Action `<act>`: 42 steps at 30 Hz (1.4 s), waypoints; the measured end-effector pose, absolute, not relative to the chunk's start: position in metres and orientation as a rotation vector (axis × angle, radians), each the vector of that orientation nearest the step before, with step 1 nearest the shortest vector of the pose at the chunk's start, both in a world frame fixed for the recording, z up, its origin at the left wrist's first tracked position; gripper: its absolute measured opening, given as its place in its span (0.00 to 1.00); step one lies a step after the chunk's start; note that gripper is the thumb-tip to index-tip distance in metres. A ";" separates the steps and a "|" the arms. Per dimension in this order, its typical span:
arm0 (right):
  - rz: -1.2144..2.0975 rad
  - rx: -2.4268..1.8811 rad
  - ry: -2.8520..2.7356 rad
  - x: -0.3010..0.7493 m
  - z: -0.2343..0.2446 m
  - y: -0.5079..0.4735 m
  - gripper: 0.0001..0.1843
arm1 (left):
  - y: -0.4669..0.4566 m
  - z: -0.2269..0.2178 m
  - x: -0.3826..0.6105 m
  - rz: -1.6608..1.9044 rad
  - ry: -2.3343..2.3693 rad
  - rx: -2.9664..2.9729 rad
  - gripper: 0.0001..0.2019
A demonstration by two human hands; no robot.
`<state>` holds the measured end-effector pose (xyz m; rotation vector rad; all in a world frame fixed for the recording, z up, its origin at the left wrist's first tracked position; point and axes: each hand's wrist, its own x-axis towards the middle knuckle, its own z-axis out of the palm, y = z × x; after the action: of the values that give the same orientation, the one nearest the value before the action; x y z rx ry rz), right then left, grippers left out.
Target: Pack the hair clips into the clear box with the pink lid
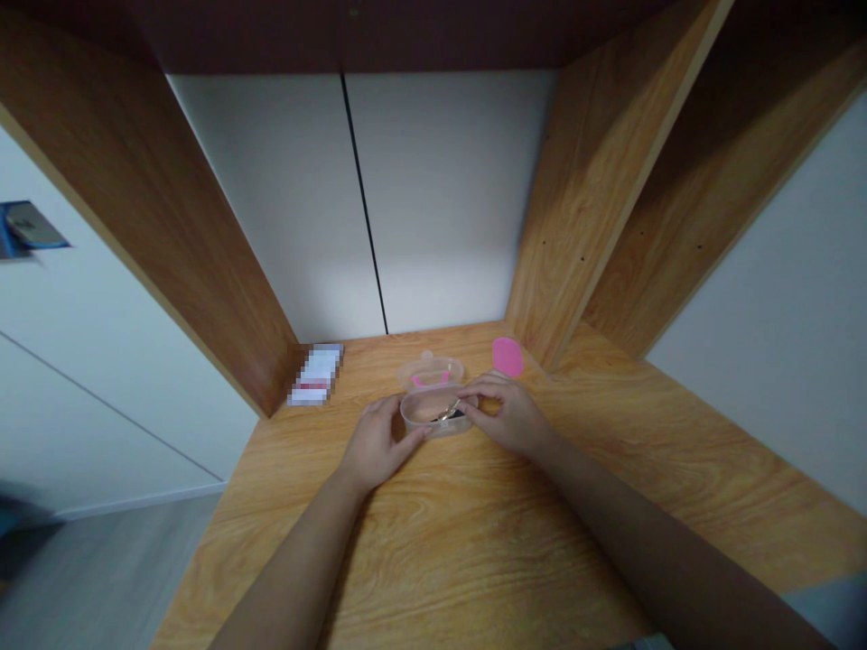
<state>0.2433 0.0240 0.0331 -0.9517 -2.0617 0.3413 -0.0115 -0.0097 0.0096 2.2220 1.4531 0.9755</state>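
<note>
A clear plastic case (439, 431) with rounded ends lies on the wooden desk, its hinged lid (432, 372) tipped back. Something pink shows through the lid. My left hand (375, 444) grips the left end of the case, thumb along the front and fingers behind. Over the right end, my right hand (505, 411) pinches a small gold-coloured metal piece (450, 412) between thumb and fingers; its kind is too small to make out. A dark thing lies beneath it inside the case, partly hidden by the fingers.
A flat pink piece (508, 357) with rounded corners lies behind my right hand. At the back left is a blurred-out white card or packet (316, 375). Upright wooden panels (589, 199) flank the desk (420, 560), with a white back wall (433, 199) behind.
</note>
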 end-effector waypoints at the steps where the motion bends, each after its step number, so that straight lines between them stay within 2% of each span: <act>1: 0.348 -0.951 -2.051 0.245 0.034 0.025 0.06 | -0.010 0.010 -0.012 0.970 1.458 2.224 0.24; 7: 0.197 -1.273 -1.728 0.274 0.035 0.047 0.12 | -0.011 0.010 -0.012 0.958 1.488 2.215 0.24; 15: 0.036 -1.662 -1.825 0.308 0.028 0.069 0.15 | -0.010 0.009 -0.011 0.958 1.506 2.224 0.23; 21: -0.136 -1.715 -2.011 0.314 0.013 0.077 0.15 | -0.010 0.009 -0.011 0.963 1.494 2.218 0.23; 30: -0.107 -1.833 -1.987 0.314 0.012 0.076 0.14 | -0.012 0.011 -0.011 0.969 1.502 2.215 0.24; 33: -0.089 -1.848 -1.929 0.315 0.010 0.078 0.18 | -0.011 0.011 -0.011 0.964 1.499 2.211 0.24; 37: -0.099 -1.884 -1.918 0.313 0.007 0.081 0.32 | -0.011 0.009 -0.011 0.962 1.507 2.201 0.24; 42: -0.091 -1.887 -1.892 0.311 0.010 0.081 0.28 | -0.011 0.009 -0.011 0.944 1.502 2.206 0.24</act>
<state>0.3115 0.0815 0.0095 -1.8866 -1.8915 -0.0906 -0.0109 -0.0114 0.0094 2.2057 1.5018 0.9439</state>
